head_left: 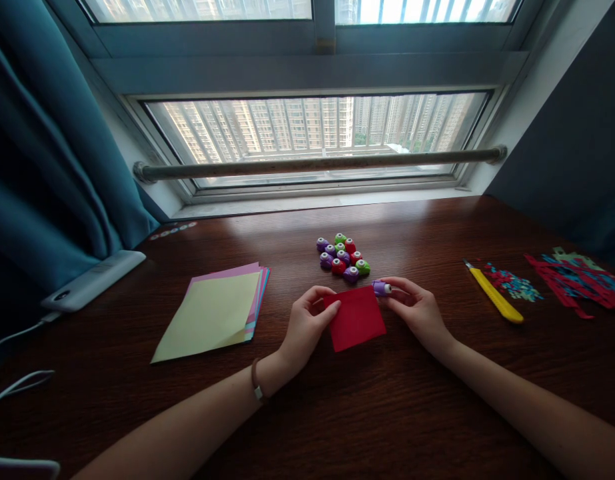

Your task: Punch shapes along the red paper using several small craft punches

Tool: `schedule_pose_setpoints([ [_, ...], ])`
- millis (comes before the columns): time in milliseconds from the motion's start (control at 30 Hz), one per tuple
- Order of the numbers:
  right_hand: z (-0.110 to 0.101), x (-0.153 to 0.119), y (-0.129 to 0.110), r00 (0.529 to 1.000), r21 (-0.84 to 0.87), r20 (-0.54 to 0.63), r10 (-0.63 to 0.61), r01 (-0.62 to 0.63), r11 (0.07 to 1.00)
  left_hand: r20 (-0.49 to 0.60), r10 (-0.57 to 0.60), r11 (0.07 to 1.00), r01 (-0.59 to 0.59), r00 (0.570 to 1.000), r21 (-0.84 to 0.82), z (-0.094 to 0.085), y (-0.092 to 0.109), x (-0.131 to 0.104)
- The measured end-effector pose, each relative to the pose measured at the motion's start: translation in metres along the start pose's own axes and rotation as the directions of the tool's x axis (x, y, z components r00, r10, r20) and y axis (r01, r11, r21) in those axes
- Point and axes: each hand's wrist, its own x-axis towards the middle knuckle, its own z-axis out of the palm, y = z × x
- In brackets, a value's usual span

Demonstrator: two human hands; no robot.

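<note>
A sheet of red paper [354,320] is held over the dark wooden surface [412,413] and is taken here as the landmark. Its left edge is pinched between the thumb and fingers of the left hand [310,323], on whose wrist a brown bracelet [257,380] is worn. At its upper right corner, a small purple punch [381,288] with a white knob is pinched in the grip of the right hand [420,310]; whether the paper is seated inside it cannot be told. Just beyond the red paper, a cluster of purple, red and green punches [342,256] is gathered. To its left, a stack of coloured paper [207,313] is topped by a pale yellow sheet; farther left, a white device [100,280] is joined to a cable [17,339], and the faint marking on its top cannot be read. To the right of the red paper, a yellow cutter [497,297] is laid, followed by scattered paper bits [514,281] and, farthest right, a heap of coloured strips [577,280]. Well beyond it, a window [317,127] is crossed by a metal rail [317,164].
</note>
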Motion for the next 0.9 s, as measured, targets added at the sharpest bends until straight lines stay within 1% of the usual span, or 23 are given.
schedule_pose_setpoints([
  [500,-0.0011,0.0005,0.0004,0.999,-0.055,0.008,-0.035,0.036,0.998,-0.020,-0.003,1.000,0.003,1.000,0.003,-0.0014,-0.0037,0.0018],
  [767,0.0003,-0.0001,-0.0017,0.998,-0.099,0.016,-0.065,0.066,0.993,-0.010,-0.005,1.000,0.005,1.000,0.015,-0.0008,-0.0023,0.0018],
  [900,0.0003,-0.0007,-0.0020,0.997,-0.107,0.043,-0.068,0.072,0.992,-0.010,0.000,0.999,0.001,1.000,0.032,-0.0010,-0.0026,0.0020],
])
